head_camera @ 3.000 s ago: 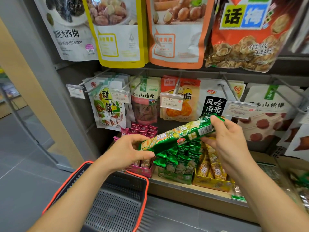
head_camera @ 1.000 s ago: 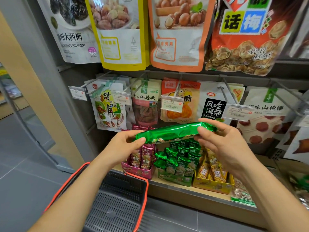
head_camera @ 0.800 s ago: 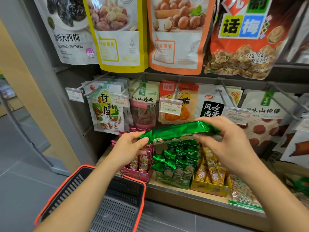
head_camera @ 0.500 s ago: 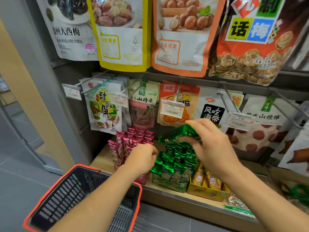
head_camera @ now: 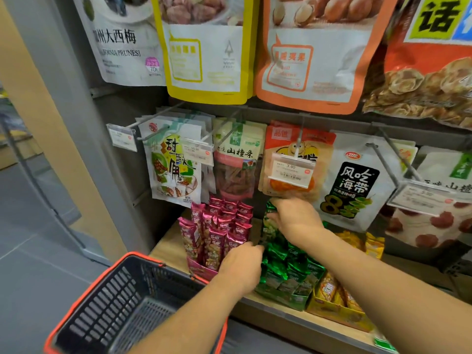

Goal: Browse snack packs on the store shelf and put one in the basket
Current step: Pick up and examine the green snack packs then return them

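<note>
Store shelf (head_camera: pixel 166 247) | green pack (head_camera: pixel 270 227) upright, long axis vertical | right hand (head_camera: pixel 297 218) grips top | left hand (head_camera: pixel 241 267) grip unclear

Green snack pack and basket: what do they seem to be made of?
Green snack pack: probably metallised plastic film with a glossy finish, going by its bright glints and crinkles. Basket: looks like moulded plastic, with matte black slotted walls and an orange rim whose material is less certain.

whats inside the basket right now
The basket shows only its grey slotted floor and walls; no pack lies in the visible part. The left forearm covers its near right corner, so that corner is unseen. The green pack is at the shelf, in the grip of the right hand.
</note>
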Tool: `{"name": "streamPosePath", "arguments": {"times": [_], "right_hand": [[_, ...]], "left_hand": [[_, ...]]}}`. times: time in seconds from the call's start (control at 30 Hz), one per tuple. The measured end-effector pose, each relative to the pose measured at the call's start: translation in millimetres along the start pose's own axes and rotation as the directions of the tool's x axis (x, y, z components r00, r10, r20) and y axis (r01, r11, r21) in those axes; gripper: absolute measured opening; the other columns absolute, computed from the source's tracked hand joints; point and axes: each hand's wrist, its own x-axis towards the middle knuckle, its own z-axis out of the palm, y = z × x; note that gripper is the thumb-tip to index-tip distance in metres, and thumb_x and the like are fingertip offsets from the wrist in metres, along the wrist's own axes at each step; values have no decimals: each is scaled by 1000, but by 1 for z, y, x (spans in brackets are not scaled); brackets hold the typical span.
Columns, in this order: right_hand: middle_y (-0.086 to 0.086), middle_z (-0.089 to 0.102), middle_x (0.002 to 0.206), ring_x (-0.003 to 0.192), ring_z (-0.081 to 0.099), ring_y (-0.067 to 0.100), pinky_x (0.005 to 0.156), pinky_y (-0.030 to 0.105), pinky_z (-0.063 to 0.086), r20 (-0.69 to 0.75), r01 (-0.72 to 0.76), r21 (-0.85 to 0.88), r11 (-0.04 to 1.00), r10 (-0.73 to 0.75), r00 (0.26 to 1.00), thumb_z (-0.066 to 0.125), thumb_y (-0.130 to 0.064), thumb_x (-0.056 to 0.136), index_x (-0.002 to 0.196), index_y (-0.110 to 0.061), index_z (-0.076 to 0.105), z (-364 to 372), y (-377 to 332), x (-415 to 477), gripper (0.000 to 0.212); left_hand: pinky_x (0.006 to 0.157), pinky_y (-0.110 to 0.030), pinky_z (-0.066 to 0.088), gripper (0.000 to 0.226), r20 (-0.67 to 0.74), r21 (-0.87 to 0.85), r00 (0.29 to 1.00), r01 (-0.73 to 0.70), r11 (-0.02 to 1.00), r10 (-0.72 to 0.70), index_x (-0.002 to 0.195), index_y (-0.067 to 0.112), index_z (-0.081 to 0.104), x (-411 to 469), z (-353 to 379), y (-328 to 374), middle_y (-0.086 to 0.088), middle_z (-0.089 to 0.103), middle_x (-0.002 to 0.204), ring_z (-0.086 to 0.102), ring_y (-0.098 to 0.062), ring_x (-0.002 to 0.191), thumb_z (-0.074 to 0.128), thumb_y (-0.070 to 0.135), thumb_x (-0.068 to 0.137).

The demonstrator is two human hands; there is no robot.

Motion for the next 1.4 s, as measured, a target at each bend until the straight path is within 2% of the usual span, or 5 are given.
{"name": "streamPosePath", "arguments": {"times": [0.47, 0.77, 0.97, 1.17, 1.4], "right_hand": [[4, 65, 114, 113, 56, 26, 89, 37, 41, 133, -5, -6, 1000, 6, 991, 56, -44, 94, 120, -28, 61, 65, 12, 10, 31], [-7, 49, 145, 138, 33, 21, 107, 46, 34, 118, -65, 233, 970, 38, 992, 33, -36, 102, 137, -32, 51, 42, 19, 6, 39], [-8, 58, 135, 128, 49, 10, 104, 28, 33, 278, -213, 829, 516, -51, 959, 31, -61, 97, 129, -32, 60, -15, -7, -28, 52], [-18, 54, 120, 107, 53, -4, 84, 4, 39, 284, 39, 702, 711, -330, 900, 49, -67, 81, 138, -41, 41, -63, -29, -89, 64], [-2, 67, 111, 103, 65, 20, 92, 42, 52, 218, -23, 813, 582, -268, 938, 51, -68, 78, 112, -42, 44, -73, -31, -143, 44]], "left_hand": [[81, -44, 53, 31, -88, 157, 993, -63, 986, 77, 117, 15, 64, 10, 2, -1, -6, 63, 109, 64, -32, 100, 53, 2, 90], [72, -34, 47, 33, -577, 51, 800, -166, 985, 165, 121, 11, 57, -14, -66, 9, -8, 59, 114, 61, -29, 94, 56, 2, 90], [73, -15, 41, 11, -826, -210, 564, -284, 935, -14, 96, 8, 69, -50, -118, -6, 1, 61, 87, 55, -12, 80, 58, 12, 95], [59, -26, 47, 26, -718, -675, 564, -424, 603, -407, 72, 38, 70, -82, -146, -16, 13, 69, 68, 60, -9, 57, 68, 18, 88], [43, -16, 41, 29, -476, -871, 731, -468, 148, -489, 72, 25, 78, -94, -146, -20, 6, 70, 68, 51, -6, 44, 65, 7, 89]]}}
